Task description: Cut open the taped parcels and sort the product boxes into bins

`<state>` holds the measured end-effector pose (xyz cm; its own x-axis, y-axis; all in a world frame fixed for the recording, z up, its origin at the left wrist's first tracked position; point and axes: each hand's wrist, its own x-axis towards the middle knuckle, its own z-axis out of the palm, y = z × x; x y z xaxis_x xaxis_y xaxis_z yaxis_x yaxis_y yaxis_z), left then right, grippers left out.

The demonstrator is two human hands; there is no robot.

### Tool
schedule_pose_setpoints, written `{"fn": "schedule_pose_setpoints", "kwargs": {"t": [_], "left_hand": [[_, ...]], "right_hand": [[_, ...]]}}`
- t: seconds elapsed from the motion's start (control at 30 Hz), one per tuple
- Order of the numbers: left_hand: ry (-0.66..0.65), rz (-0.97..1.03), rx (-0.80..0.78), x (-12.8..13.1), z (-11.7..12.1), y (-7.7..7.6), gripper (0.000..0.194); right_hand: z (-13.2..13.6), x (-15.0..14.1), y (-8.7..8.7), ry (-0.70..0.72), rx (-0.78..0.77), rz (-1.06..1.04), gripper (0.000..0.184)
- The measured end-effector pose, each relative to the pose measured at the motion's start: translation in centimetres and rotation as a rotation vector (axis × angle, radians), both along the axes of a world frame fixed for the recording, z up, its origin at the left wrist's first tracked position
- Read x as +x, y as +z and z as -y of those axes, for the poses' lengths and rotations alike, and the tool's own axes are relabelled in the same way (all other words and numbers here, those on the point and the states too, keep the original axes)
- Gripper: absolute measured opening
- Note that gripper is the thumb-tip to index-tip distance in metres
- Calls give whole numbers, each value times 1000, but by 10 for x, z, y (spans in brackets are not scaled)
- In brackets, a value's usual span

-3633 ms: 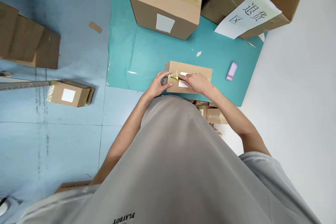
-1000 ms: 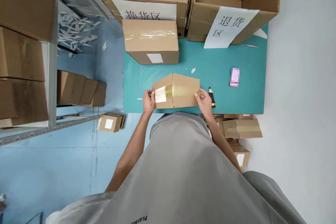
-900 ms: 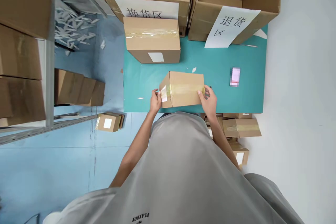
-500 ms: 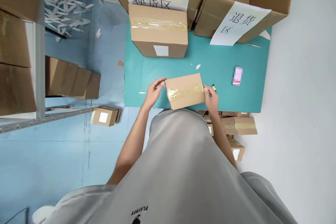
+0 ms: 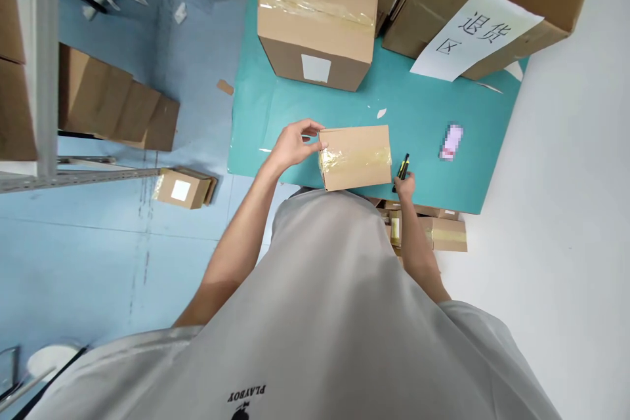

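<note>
A small cardboard box (image 5: 358,156), sealed with clear tape along its top, lies at the near edge of the green table. My left hand (image 5: 295,144) grips its left end, thumb on the taped top and fingers at the far corner. Just right of the box, my right hand (image 5: 406,186) has its fingers closed on a black and yellow utility knife (image 5: 404,165). The knife points away from me, apart from the box. My palm covers part of the knife's near end.
A larger taped box (image 5: 315,26) stands at the back of the green table (image 5: 295,105). Behind it are open cartons with paper signs (image 5: 477,33). A pixelated pink item (image 5: 451,142) lies right. More boxes (image 5: 118,98) sit left on a rack, others below the table.
My right hand has left the box's right end and closed on the utility knife. My left hand now grips the box's left end more fully. The view has shifted and turned slightly.
</note>
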<state>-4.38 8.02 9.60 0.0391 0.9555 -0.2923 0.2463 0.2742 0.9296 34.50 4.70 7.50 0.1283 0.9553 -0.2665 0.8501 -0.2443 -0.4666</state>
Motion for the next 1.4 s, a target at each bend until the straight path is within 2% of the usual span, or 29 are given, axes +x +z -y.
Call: {"fn": "schedule_pose_setpoints", "kwargs": {"t": [0.07, 0.13, 0.2, 0.27, 0.3, 0.37, 0.43, 0.5, 0.6, 0.7, 0.87, 1.03, 1.2, 1.3, 1.4], "left_hand": [[-2, 36, -5, -2, -1, 0, 49], [-11, 70, -5, -3, -2, -1, 51], [-22, 96, -11, -5, -3, -1, 52], [-40, 113, -18, -6, -4, -2, 54], [-52, 121, -19, -6, -4, -2, 55], [-75, 129, -19, -6, -5, -2, 55], [-83, 118, -19, -4, -6, -2, 56], [-70, 93, -25, -3, -6, -4, 56], [-46, 64, -31, -4, -6, -9, 52], [-48, 45, -25, -8, -7, -13, 45], [-66, 8, -25, -13, -9, -13, 41], [-60, -46, -28, -8, -6, -5, 37], [-46, -122, -35, -4, -3, 6, 33], [-25, -121, -40, 0, -1, 9, 31], [2, -72, -46, 3, 3, 8, 31]], "right_hand": [[-12, -7, -3, -244, -53, -128, 34], [-20, -10, 2, -376, -60, -203, 22], [-22, -12, 17, -506, -5, -358, 14], [-15, -19, 43, -574, 79, -514, 14], [-8, -26, 58, -555, 114, -549, 17], [8, -47, 89, -415, 132, -512, 34], [27, -77, 117, -227, 54, -440, 53], [43, -107, 138, -51, -66, -355, 63], [56, -145, 152, 199, -190, -198, 65], [57, -170, 151, 336, -247, -68, 64], [55, -194, 149, 372, -326, 95, 64], [61, -215, 162, 364, -406, 254, 63], [60, -252, 175, 324, -482, 456, 63], [60, -270, 181, 324, -508, 506, 65], [67, -275, 187, 351, -566, 517, 69]]}}
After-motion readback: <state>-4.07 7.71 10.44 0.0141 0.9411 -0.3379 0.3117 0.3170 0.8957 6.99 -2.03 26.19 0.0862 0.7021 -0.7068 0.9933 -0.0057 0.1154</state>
